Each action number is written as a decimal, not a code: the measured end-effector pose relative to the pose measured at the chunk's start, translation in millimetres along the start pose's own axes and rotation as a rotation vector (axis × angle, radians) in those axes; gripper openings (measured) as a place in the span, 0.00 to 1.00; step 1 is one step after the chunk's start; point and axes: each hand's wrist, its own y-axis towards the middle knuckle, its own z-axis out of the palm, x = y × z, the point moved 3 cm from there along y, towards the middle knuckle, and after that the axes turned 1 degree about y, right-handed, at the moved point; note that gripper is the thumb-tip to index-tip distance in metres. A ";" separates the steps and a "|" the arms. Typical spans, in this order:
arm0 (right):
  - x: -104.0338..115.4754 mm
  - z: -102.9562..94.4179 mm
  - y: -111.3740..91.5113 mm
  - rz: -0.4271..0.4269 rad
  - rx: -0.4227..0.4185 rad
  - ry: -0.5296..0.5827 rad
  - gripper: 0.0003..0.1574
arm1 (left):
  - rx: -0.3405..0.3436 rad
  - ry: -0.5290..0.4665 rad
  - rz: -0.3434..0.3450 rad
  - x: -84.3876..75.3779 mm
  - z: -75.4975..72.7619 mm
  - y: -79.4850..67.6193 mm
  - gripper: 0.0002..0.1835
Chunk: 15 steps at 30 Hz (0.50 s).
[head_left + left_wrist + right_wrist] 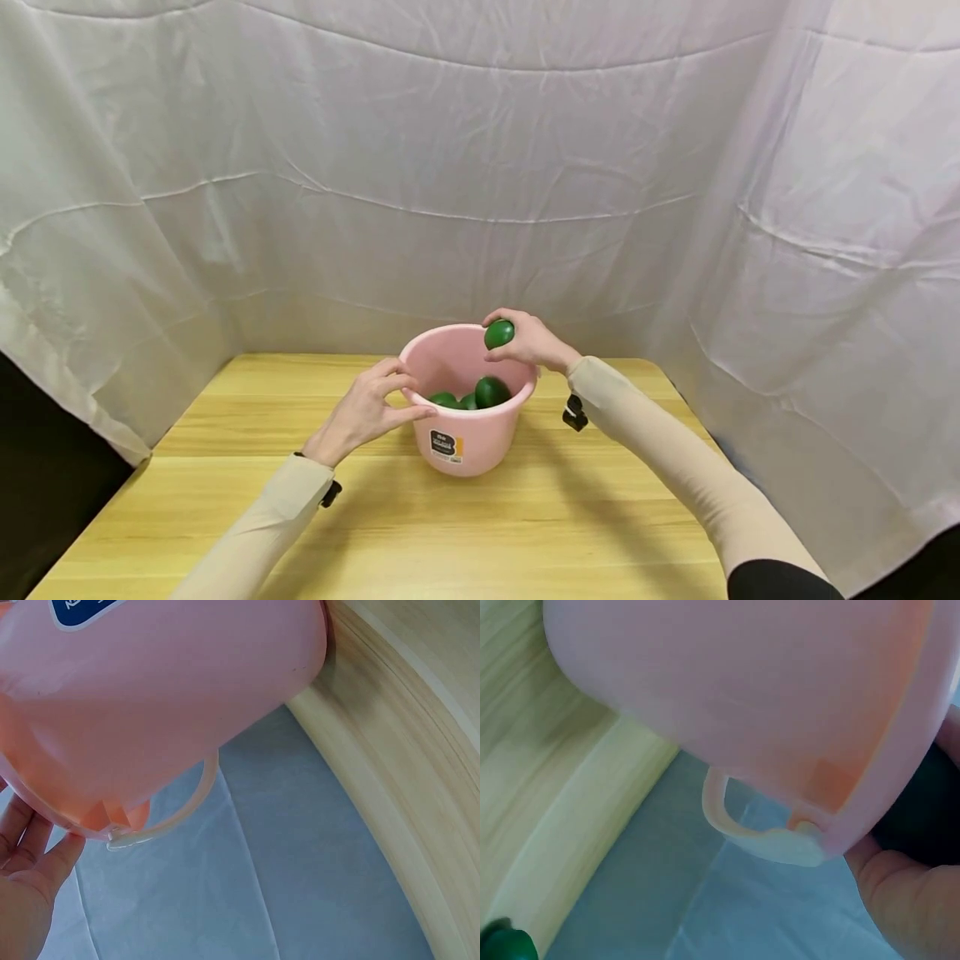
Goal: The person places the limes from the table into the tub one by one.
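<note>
A pink bucket [480, 446] with a label on its front stands upright on the wooden table. Inside lie several smooth green avocados [492, 392], partly hidden by the near wall. My left hand [367, 408] holds the bucket's rim at the near left, its thumb along the front edge; the left wrist view shows the left fingers [21, 836] at the rim too. Over the far right rim, my right hand [528, 340] grips another green avocado [499, 335] between thumb and fingers. In the right wrist view that avocado is dark, partly covered by the bucket.
A pale handle [765, 844] hangs at the bucket's side. One more green thing [508, 943] with a dark tip shows near the table's edge in the right wrist view. Light cloth [480, 208] hangs behind and around the wooden table [480, 550].
</note>
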 end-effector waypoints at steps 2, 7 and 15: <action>2.1 1.6 2.5 -0.014 0.004 -0.032 0.36 | -0.001 0.006 -0.002 0.4 -0.3 -0.1 0.19; 4.7 6.3 5.9 -0.033 -0.005 -0.069 0.36 | -0.001 0.009 -0.010 0.2 0.2 -1.1 0.19; 5.5 8.6 7.7 -0.038 -0.026 -0.033 0.33 | -0.001 -0.002 -0.027 -0.1 0.5 -1.5 0.20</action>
